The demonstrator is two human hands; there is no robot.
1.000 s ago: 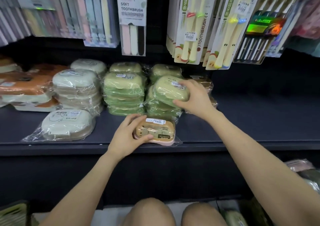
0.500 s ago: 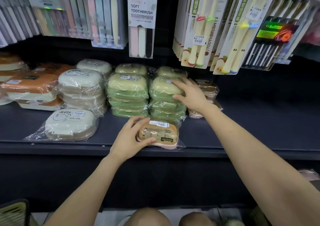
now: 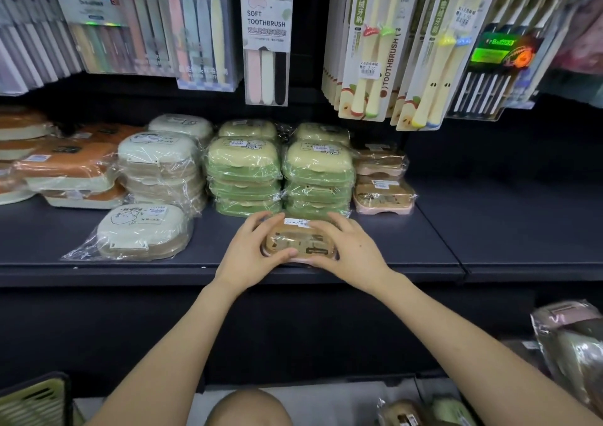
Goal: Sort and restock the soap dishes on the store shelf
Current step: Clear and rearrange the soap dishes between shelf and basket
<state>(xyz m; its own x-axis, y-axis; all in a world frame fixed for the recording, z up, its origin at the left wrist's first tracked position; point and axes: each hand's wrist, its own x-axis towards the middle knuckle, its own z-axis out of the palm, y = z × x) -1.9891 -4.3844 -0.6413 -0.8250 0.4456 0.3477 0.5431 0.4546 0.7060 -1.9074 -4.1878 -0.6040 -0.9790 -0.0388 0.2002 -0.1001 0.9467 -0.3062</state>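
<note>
A brown soap dish (image 3: 298, 244) in clear wrap is at the front edge of the dark shelf (image 3: 489, 239), just in front of the right-hand green stack (image 3: 318, 172). Both hands clasp it: the left hand (image 3: 249, 254) curls round its left end and the right hand (image 3: 354, 249) round its right end, each grip closed on the dish. More brown dishes (image 3: 385, 194) lie just right of that stack, and a lone cream dish (image 3: 143, 233) lies further left.
</note>
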